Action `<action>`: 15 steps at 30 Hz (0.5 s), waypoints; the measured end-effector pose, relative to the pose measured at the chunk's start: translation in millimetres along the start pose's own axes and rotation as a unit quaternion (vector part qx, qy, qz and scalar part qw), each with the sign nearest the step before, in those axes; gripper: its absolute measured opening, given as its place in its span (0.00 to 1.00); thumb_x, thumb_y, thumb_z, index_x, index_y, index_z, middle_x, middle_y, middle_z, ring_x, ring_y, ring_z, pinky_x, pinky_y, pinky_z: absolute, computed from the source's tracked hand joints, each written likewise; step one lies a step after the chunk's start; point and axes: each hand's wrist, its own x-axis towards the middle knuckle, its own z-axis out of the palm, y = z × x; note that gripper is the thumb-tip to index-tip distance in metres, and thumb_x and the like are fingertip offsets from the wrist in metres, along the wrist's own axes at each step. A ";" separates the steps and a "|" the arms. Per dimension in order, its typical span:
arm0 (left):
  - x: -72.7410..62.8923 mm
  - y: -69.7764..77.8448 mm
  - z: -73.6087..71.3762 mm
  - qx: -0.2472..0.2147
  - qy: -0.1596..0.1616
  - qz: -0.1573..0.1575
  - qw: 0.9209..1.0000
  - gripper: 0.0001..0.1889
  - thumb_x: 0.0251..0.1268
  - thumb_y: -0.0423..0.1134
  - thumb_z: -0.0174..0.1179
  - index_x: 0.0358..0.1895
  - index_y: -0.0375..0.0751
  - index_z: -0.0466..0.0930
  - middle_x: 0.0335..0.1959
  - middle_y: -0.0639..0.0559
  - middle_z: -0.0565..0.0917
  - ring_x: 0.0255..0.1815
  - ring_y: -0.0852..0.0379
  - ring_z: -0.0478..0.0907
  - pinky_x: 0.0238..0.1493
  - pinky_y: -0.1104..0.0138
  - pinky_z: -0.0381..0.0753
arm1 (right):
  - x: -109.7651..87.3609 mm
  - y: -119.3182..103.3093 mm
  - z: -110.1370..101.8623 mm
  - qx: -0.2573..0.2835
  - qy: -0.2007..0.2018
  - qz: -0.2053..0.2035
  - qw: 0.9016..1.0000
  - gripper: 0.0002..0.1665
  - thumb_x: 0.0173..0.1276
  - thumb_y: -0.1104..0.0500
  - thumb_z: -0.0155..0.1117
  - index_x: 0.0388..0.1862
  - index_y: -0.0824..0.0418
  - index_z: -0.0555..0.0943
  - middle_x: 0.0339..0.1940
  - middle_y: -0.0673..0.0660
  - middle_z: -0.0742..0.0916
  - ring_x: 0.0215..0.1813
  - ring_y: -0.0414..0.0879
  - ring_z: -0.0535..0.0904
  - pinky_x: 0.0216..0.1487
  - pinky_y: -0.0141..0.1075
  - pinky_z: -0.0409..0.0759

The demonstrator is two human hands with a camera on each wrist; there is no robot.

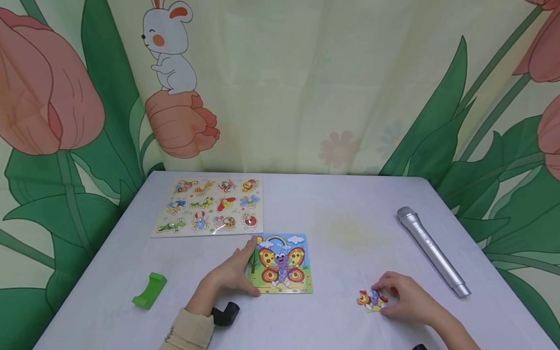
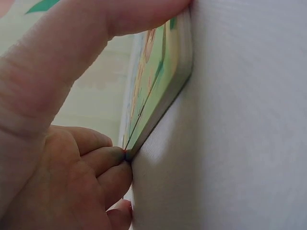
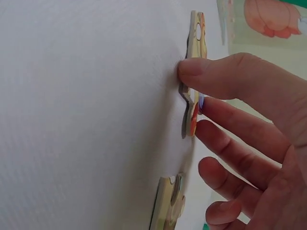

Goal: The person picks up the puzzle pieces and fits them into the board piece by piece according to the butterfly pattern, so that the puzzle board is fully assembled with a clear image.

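Observation:
A square butterfly puzzle board (image 1: 283,265) lies flat at the middle of the table. My left hand (image 1: 232,272) holds it along its left side, thumb at the near corner and a finger at the far one. In the left wrist view the fingertips touch the board's edge (image 2: 165,103). My right hand (image 1: 407,297) pinches a small puzzle piece (image 1: 372,300) with orange and purple print between thumb and fingers, low over or on the cloth. Below those fingers, the right wrist view shows another wooden piece (image 3: 168,203), hidden by the hand in the head view.
A larger insect puzzle board (image 1: 210,204) lies at the back left. To the left is a green curved block (image 1: 149,290). A silver microphone (image 1: 434,252) lies slanted on the right. A black wrist device (image 1: 225,314) sits by the left sleeve. A printed curtain (image 1: 284,87) hangs behind the table.

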 end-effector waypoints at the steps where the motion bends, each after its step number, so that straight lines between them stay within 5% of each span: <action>1: 0.0 0.2 0.0 0.001 0.000 0.001 1.000 0.67 0.26 0.42 0.79 0.71 0.32 0.40 0.71 0.36 0.47 0.72 0.44 0.43 0.70 0.52 0.39 | 0.1 -0.1 0.5 -0.001 0.005 -0.003 1.000 0.21 0.41 0.55 0.77 0.37 0.54 0.83 0.34 0.45 0.76 0.31 0.37 0.66 0.27 0.27 0.68; 15: -0.4 1.5 0.6 -0.004 0.003 -0.009 1.000 0.67 0.25 0.41 0.80 0.71 0.32 0.41 0.71 0.36 0.48 0.71 0.42 0.44 0.70 0.51 0.41 | 6.5 -9.5 2.6 0.014 0.053 -0.039 0.998 0.25 0.41 0.59 0.76 0.43 0.59 0.83 0.36 0.46 0.80 0.26 0.35 0.67 0.21 0.26 0.66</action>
